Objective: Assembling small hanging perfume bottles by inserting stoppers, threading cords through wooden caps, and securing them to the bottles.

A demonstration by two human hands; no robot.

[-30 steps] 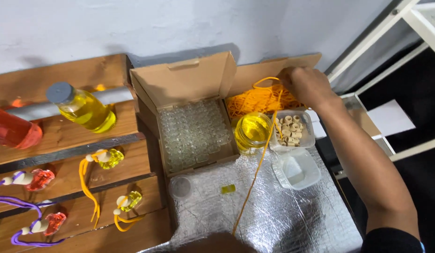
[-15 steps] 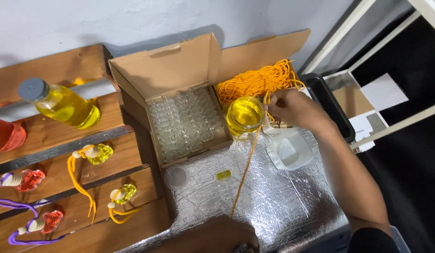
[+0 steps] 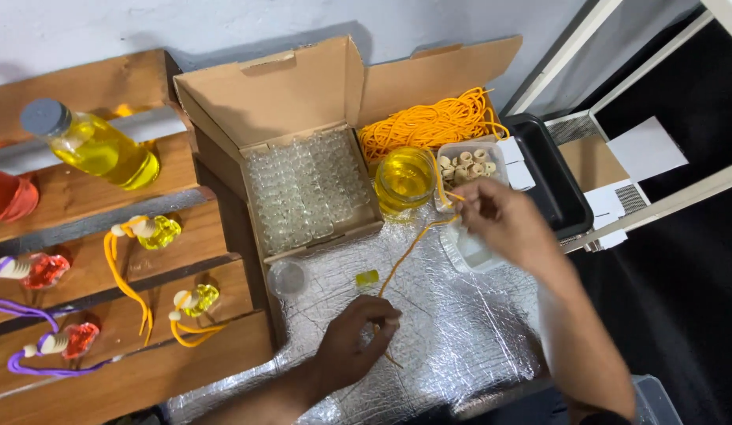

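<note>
Pinched in my left hand [image 3: 358, 334] is the near end of an orange cord [image 3: 409, 250]; my right hand [image 3: 504, 224] grips its far end, blurred, so I can't make out the fingertips. Between them the cord runs above the foil-covered bench [image 3: 460, 330]. Just beyond sit a jar of yellow liquid [image 3: 403, 179] and a tub of corks [image 3: 468, 167]. A small yellow bottle [image 3: 366, 277] lies near my left hand.
</note>
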